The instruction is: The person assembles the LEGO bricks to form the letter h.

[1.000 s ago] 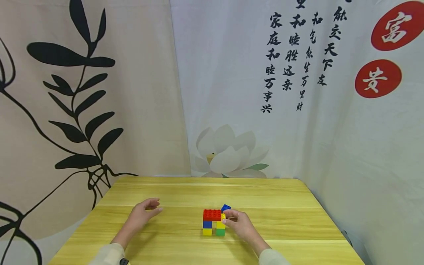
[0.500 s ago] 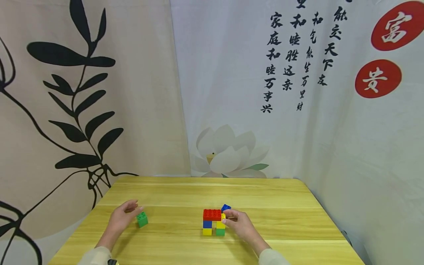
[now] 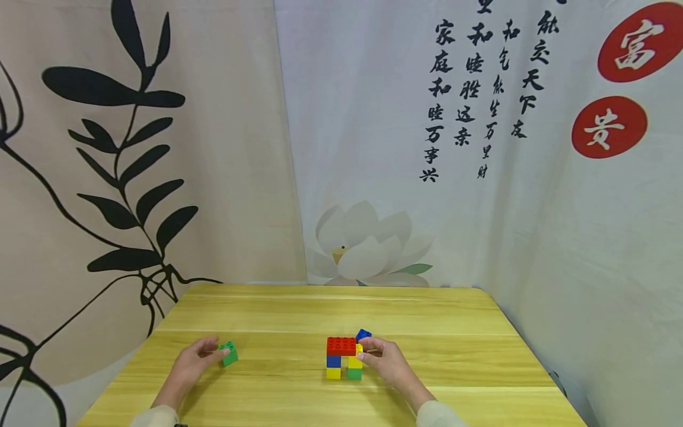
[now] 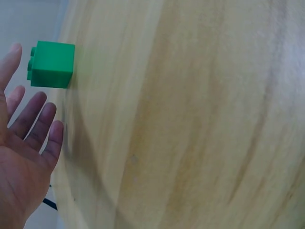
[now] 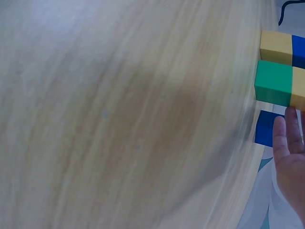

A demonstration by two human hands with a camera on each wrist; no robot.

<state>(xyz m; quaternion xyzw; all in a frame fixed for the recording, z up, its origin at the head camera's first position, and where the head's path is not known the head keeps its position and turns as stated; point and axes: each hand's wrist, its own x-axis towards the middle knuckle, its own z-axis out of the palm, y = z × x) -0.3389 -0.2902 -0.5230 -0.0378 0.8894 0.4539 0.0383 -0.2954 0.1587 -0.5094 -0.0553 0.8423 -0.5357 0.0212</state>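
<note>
Green block [image 3: 230, 354] beside the left hand [image 3: 192, 365], block arch [image 3: 334, 361] at the right hand [image 3: 391, 362]

Nearer the bench's left edge than its right, the left hand is relaxed and unclenched, its thumb beside the green block; the left wrist view shows a gap between them. Smooth-sided and nearly cubic, the block has its round studs upward and sits askew to the bench [image 3: 288, 397] edges.

About midway between the left and right edges, the arch stands upright. Its left column is a yellow block [image 3: 333, 373] under a blue one; its right column has green [image 3: 354, 374] at the base and yellow above. Across the top lies a studded red brick [image 3: 341, 346], long axis parallel to the bench's far edge.

At the arch's right side, the right hand reaches the yellow blocks with thumb and fingertips; whether it pinches them cannot be told. Toward the far edge, behind this column, a small blue block [image 3: 364, 335] sits skewed, studs showing. Wood grain streaks the bench from left to right.
</note>
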